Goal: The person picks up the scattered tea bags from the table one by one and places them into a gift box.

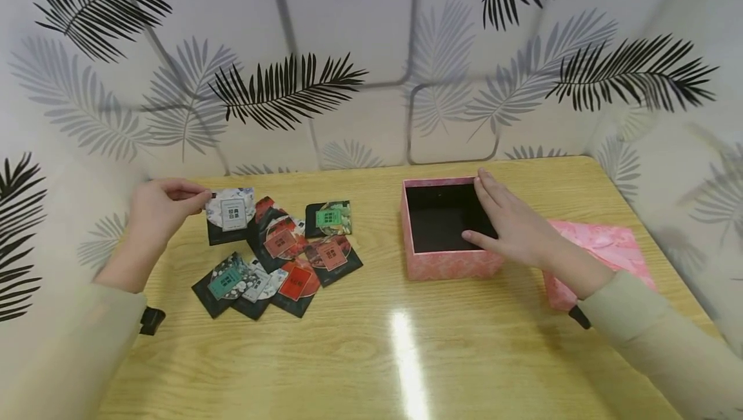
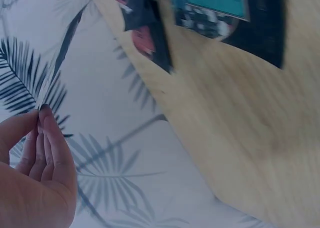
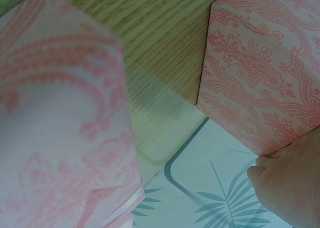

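At the left of the head view, my left hand (image 1: 165,207) pinches a tea sachet (image 1: 234,215) by its upper left edge, between thumb and fingers. This sachet is black below and white with a floral print above; in the left wrist view it shows nearly edge-on. Several other tea sachets (image 1: 296,283), with red, teal, white and green labels, lie overlapping beside and below it. My right hand (image 1: 516,226) rests on the right rim of a pink patterned box (image 1: 453,266), fingers stretched out and thumb over the front corner. The box stands lidless with a dark inside.
Right of the box, partly under my right forearm, lies a pink patterned piece (image 1: 609,246) with a dark tab (image 1: 579,317) at its lower edge. A small black object (image 1: 152,320) shows beside my left sleeve. Leaf-patterned fabric (image 1: 360,130) hangs behind the wooden table (image 1: 348,368).
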`<state>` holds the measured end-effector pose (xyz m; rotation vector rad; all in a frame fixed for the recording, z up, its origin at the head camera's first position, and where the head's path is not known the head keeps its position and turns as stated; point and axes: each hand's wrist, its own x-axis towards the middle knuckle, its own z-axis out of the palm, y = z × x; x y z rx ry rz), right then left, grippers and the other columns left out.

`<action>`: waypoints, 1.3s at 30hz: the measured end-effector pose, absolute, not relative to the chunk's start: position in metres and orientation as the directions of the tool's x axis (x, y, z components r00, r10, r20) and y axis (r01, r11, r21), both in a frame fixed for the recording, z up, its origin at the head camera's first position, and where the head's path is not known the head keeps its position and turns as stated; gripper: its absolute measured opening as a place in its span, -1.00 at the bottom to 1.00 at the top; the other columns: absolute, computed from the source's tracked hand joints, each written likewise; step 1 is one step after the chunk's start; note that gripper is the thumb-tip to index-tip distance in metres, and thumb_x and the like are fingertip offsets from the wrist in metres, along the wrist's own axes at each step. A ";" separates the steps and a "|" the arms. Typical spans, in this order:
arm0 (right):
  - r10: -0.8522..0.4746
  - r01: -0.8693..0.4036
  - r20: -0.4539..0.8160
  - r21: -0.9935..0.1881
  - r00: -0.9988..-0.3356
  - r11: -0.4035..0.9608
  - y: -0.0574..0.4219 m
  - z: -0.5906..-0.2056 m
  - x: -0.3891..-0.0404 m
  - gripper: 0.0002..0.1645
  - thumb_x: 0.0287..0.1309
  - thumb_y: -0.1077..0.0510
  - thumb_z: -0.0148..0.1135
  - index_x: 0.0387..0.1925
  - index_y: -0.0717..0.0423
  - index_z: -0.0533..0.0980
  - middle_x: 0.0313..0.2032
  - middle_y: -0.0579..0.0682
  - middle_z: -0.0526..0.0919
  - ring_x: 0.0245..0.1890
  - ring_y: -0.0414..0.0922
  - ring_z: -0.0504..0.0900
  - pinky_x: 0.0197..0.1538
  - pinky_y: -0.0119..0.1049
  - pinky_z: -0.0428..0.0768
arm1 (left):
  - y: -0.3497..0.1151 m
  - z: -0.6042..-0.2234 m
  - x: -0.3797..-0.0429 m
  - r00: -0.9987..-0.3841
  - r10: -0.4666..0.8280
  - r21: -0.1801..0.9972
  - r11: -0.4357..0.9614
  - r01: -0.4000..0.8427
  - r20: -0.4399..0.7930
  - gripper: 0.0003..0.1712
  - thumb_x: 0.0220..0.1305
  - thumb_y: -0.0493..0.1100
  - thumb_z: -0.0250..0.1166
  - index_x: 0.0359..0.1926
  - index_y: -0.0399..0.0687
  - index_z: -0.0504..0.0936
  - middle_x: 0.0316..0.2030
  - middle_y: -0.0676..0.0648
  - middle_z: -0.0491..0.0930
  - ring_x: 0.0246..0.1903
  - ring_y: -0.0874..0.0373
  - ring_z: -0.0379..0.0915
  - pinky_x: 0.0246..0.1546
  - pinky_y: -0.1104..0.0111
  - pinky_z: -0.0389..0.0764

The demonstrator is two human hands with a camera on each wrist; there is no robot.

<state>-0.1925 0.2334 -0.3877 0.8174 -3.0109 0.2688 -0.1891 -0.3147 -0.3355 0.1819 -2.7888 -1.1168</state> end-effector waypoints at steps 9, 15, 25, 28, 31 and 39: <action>-0.496 -0.497 0.056 -0.174 -0.867 0.850 0.233 -0.389 -0.192 0.19 0.17 -0.45 -0.02 0.46 0.18 -0.28 0.48 0.05 -0.36 0.47 0.06 -0.20 0.40 0.08 0.06 | -0.273 -0.329 -0.207 -0.984 -0.116 0.778 0.627 0.035 0.137 -0.63 0.15 0.01 0.36 -0.17 -0.21 0.70 -0.60 0.39 0.60 -0.55 0.42 0.59 -0.44 0.58 0.59; -0.484 -0.484 0.044 -0.171 -0.874 0.858 0.234 -0.387 -0.192 0.19 0.17 -0.46 -0.04 0.46 0.15 -0.30 0.48 0.02 -0.39 0.48 0.03 -0.24 0.42 0.06 0.04 | -0.243 -0.335 -0.216 -0.986 -0.098 0.832 0.551 0.061 0.138 -0.70 0.18 -0.09 0.35 -0.18 -0.24 0.69 -0.47 0.12 0.69 -0.53 0.41 0.59 -0.39 0.52 0.63; -0.485 -0.482 0.029 -0.170 -0.874 0.859 0.232 -0.386 -0.190 0.18 0.19 -0.44 -0.05 0.46 0.19 -0.28 0.48 0.02 -0.41 0.48 0.03 -0.25 0.43 0.04 0.01 | -0.197 -0.337 -0.216 -0.994 -0.042 0.934 0.348 0.076 0.097 -0.71 0.22 -0.19 0.31 -0.15 -0.35 0.65 -0.48 0.09 0.67 -0.49 0.26 0.63 -0.38 0.49 0.65; -0.488 -0.486 0.034 -0.174 -0.872 0.856 0.232 -0.385 -0.191 0.17 0.19 -0.43 -0.04 0.46 0.17 -0.30 0.48 0.03 -0.40 0.48 0.03 -0.25 0.43 0.04 0.02 | -0.184 -0.337 -0.216 -0.994 -0.029 0.949 0.302 0.095 0.109 -0.70 0.22 -0.20 0.30 -0.15 -0.39 0.64 -0.45 0.05 0.68 -0.48 0.25 0.65 -0.34 0.47 0.66; -0.493 -0.493 0.043 -0.170 -0.869 0.853 0.232 -0.385 -0.191 0.18 0.18 -0.43 -0.03 0.46 0.17 -0.30 0.48 0.05 -0.38 0.48 0.04 -0.23 0.43 0.04 0.02 | -0.170 -0.337 -0.216 -0.993 -0.027 0.957 0.271 0.100 0.111 -0.72 0.21 -0.20 0.31 -0.16 -0.36 0.66 -0.41 -0.01 0.69 -0.46 0.23 0.66 -0.32 0.46 0.66; -0.474 -0.468 0.007 -0.175 -0.880 0.866 0.235 -0.388 -0.190 0.19 0.17 -0.48 -0.09 0.45 0.06 -0.40 0.46 -0.05 -0.49 0.48 -0.01 -0.29 0.42 0.05 0.01 | -0.130 -0.332 -0.221 -0.994 0.055 0.975 0.194 0.107 0.098 -0.73 0.21 -0.22 0.32 -0.15 -0.36 0.66 -0.32 -0.18 0.69 -0.45 0.21 0.64 -0.27 0.35 0.67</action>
